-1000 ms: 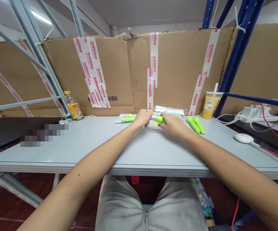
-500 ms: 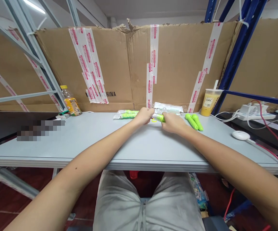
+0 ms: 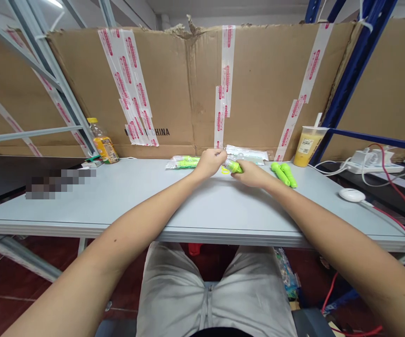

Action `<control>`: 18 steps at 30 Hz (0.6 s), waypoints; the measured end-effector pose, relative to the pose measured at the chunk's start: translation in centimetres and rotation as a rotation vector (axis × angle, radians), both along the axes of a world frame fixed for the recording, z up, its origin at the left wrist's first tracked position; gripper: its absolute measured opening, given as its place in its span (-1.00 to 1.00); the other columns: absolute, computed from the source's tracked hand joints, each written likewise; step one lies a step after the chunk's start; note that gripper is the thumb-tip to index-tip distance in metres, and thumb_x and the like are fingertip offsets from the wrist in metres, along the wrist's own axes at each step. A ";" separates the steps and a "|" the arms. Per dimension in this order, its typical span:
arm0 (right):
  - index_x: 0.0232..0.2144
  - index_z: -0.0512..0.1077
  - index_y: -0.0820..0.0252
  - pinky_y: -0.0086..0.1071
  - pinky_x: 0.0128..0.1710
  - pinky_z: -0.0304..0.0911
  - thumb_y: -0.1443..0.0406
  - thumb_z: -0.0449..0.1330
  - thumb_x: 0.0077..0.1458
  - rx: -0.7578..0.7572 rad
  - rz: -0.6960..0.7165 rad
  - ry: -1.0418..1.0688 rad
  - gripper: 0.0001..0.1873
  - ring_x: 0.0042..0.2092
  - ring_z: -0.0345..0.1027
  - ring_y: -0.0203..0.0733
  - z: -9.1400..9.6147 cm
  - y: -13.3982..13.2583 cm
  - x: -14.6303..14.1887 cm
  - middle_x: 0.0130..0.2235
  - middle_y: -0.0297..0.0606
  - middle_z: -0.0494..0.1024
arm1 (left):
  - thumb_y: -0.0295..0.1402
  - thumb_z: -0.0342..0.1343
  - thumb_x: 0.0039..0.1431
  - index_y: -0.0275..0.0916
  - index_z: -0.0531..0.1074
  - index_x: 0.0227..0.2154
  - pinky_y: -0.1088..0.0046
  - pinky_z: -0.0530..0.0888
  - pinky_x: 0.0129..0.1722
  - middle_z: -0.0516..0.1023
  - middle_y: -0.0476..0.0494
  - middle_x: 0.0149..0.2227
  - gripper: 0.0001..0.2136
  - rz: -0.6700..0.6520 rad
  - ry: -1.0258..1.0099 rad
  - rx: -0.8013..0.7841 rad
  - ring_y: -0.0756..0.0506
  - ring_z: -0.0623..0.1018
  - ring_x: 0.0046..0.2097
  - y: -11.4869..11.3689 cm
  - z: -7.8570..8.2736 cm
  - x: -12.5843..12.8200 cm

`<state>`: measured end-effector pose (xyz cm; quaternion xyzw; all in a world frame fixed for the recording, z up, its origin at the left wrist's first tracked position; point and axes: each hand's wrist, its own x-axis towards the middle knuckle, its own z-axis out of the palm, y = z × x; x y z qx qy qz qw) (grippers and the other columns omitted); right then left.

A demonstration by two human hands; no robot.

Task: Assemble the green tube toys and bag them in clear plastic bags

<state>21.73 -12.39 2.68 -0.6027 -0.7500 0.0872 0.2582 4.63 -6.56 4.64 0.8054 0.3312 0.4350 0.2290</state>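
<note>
Barely shifted, left hand [image 3: 209,162] and right hand [image 3: 250,174] grip a part-hidden clear-and-green plastic tube [image 3: 234,165], apparently unfinished; green plastic rods [image 3: 281,175] lie untouched.

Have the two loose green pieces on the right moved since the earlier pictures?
No; the green pieces still lie just in front of the rightmost tape strip's foot.

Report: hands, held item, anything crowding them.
Right hand gripping green tube. Left hand at its clear end, grip unclear. Yellow loop just below; green handles farther right.
</note>
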 end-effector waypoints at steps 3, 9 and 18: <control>-0.20 0.35 0.21 -0.27 -0.23 0.21 0.23 0.08 0.22 0.188 -0.236 -0.250 -0.83 -0.15 0.41 0.05 -0.4 -0.5 -1.8 -0.18 0.00 0.54 | -0.23 -0.07 0.11 -0.17 0.06 -0.64 0.46 0.07 -0.62 0.08 0.07 -0.73 -0.72 0.078 -0.047 -0.197 0.04 0.14 -0.67 0.6 -0.1 -0.2; -0.01 0.30 0.33 -0.21 -0.15 0.22 0.28 -0.03 0.30 0.223 -0.309 -0.449 -0.71 -0.11 0.45 0.10 -0.6 -1.7 -3.8 -0.12 0.13 0.54 | -0.22 0.03 0.05 -0.16 0.15 -0.65 0.46 0.12 -0.67 0.13 0.05 -0.76 -0.74 0.076 -0.111 -0.452 0.04 0.14 -0.71 0.7 0.3 -0.4; -0.19 0.40 0.23 -0.29 -0.38 0.17 0.24 0.09 0.15 0.058 -0.253 -0.369 -0.78 -0.20 0.46 0.07 -0.7 -0.4 -1.3 -0.19 0.03 0.55 | -0.20 -0.01 0.13 -0.17 0.17 -0.67 0.44 0.05 -0.65 0.13 0.03 -0.80 -0.68 0.053 -0.032 -0.353 0.03 0.14 -0.72 0.5 -1.0 0.1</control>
